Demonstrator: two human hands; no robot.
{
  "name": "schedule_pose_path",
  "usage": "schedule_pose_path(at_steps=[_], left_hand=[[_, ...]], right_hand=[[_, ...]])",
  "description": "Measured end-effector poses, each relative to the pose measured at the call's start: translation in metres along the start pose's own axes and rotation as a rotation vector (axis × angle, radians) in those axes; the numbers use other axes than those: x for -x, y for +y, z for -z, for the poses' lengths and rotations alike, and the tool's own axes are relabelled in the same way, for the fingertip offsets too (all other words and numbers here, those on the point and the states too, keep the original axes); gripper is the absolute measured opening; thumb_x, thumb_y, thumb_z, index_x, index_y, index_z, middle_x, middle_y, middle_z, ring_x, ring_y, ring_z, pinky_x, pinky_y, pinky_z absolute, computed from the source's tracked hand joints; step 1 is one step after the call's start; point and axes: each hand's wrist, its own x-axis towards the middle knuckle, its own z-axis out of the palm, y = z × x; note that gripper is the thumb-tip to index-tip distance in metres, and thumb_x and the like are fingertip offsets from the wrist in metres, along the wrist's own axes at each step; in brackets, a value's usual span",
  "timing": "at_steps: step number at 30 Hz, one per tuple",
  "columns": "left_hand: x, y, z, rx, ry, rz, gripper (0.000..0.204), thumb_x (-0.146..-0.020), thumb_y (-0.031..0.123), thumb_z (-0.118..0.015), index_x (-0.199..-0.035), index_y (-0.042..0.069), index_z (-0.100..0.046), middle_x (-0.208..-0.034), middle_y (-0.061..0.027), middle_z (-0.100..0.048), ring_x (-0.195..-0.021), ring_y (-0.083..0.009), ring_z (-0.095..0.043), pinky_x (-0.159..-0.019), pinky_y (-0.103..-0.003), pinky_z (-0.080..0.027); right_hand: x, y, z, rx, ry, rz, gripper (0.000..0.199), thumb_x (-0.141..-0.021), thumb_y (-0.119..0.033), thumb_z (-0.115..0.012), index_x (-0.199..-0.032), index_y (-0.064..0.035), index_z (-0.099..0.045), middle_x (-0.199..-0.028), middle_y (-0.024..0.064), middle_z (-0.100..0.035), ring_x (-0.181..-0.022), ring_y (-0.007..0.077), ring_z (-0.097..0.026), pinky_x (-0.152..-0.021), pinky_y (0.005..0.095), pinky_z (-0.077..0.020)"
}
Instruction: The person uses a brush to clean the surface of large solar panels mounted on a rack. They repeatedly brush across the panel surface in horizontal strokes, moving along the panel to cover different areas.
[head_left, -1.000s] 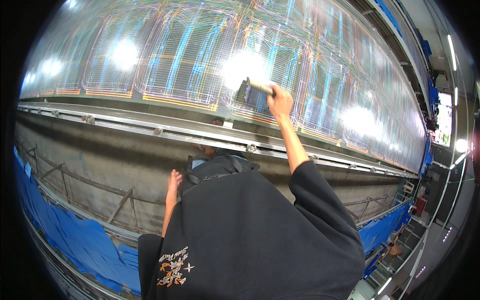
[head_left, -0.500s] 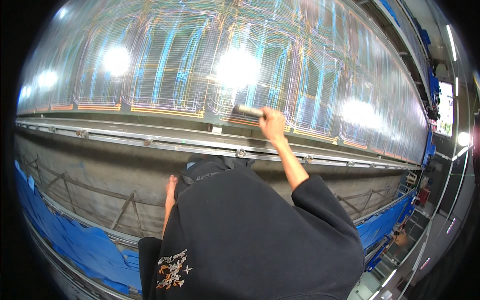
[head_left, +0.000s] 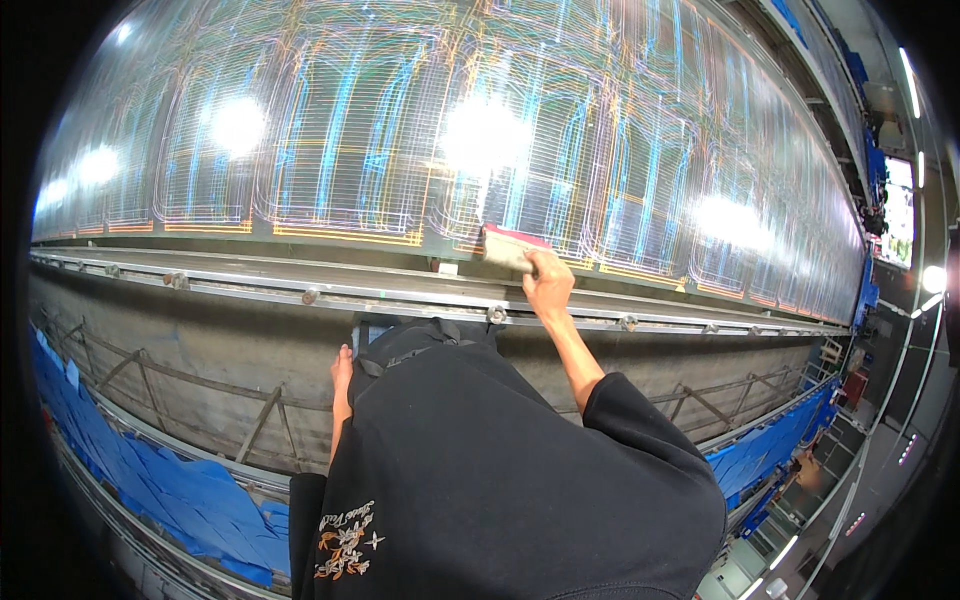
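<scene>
My right hand [head_left: 549, 285] is closed around a squeegee-like tool [head_left: 508, 252], a flat pale block with a red strip along its far edge. I hold it over the near border of a long, glossy dark sheet [head_left: 445, 232] covered in fine coloured lines; whether it touches the sheet, I cannot tell. My left hand [head_left: 342, 372] hangs low beside my dark clothing, away from the sheet. Its fingers point forward, look loosely open and show nothing in them, though part of the hand is hidden.
A metal rail [head_left: 400, 300] with several round fittings runs along the sheet's near side. Behind me, blue sheeting [head_left: 150, 480] covers another long bench beside a metal frame [head_left: 262, 425]. Bright lamp reflections sit on the sheet. Ceiling lights and equipment stand at the far right.
My right hand has drawn slightly nearer to me and turned the tool, so its broad face and red edge show. My left hand stays low at my side.
</scene>
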Motion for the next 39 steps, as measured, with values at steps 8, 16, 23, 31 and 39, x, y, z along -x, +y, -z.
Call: schedule_pose_path(at_steps=[8, 16, 23, 31, 39], left_hand=[[-0.062, 0.007, 0.073, 0.084, 0.095, -0.041, 0.061, -0.1, 0.054, -0.07, -0.118, -0.005, -0.078, -0.106, -0.0134, -0.08, -0.099, -0.019, -0.072, -0.09, -0.034, -0.055], [-0.115, 0.016, 0.244, 0.448, -0.102, 0.181, 0.08, -0.103, 0.067, -0.053, -0.155, 0.006, -0.055, -0.141, -0.0137, -0.069, -0.108, -0.0258, -0.072, -0.094, -0.04, -0.056], [-0.155, 0.011, 0.37, 0.421, 0.003, 0.327, 0.081, -0.102, 0.07, -0.051, -0.154, 0.007, -0.055, -0.139, -0.0133, -0.071, -0.104, -0.0249, -0.072, -0.093, -0.043, -0.055], [-0.161, 0.077, 0.344, 0.296, -0.116, 0.234, 0.079, -0.104, 0.065, -0.053, -0.151, 0.002, -0.057, -0.135, -0.0139, -0.072, -0.098, -0.0212, -0.072, -0.089, -0.036, -0.055], [-0.174, 0.112, 0.309, 0.142, -0.158, -0.017, 0.078, -0.102, 0.065, -0.06, -0.144, 0.0, -0.065, -0.131, -0.0141, -0.074, -0.097, -0.0201, -0.069, -0.081, -0.032, -0.051]], right_hand=[[-0.097, -0.158, -0.092, -0.096, -0.064, 0.119, 0.033, -0.075, -0.006, -0.071, -0.108, -0.0112, -0.077, -0.092, 0.0136, -0.076, -0.087, 0.0368, -0.073, -0.08, 0.047, -0.0562], [-0.205, -0.314, -0.225, -0.023, -0.07, 0.149, 0.034, -0.078, -0.002, -0.069, -0.11, -0.0107, -0.077, -0.101, 0.0178, -0.078, -0.093, 0.0382, -0.075, -0.081, 0.0472, -0.0582], [-0.093, -0.344, -0.272, 0.127, 0.008, 0.215, 0.044, -0.067, 0.005, -0.071, -0.109, -0.0074, -0.071, -0.113, 0.0118, -0.074, -0.109, 0.0357, -0.07, -0.091, 0.0471, -0.0566], [-0.164, -0.358, -0.239, 0.078, 0.074, 0.068, 0.027, -0.077, -0.003, -0.07, -0.102, -0.011, -0.078, -0.088, 0.0128, -0.077, -0.087, 0.0352, -0.074, -0.078, 0.0494, -0.0562], [-0.147, -0.358, -0.267, 0.017, 0.033, 0.153, 0.036, -0.067, 0.004, -0.068, -0.1, -0.0097, -0.074, -0.099, 0.0122, -0.076, -0.098, 0.0362, -0.072, -0.084, 0.0476, -0.056]])
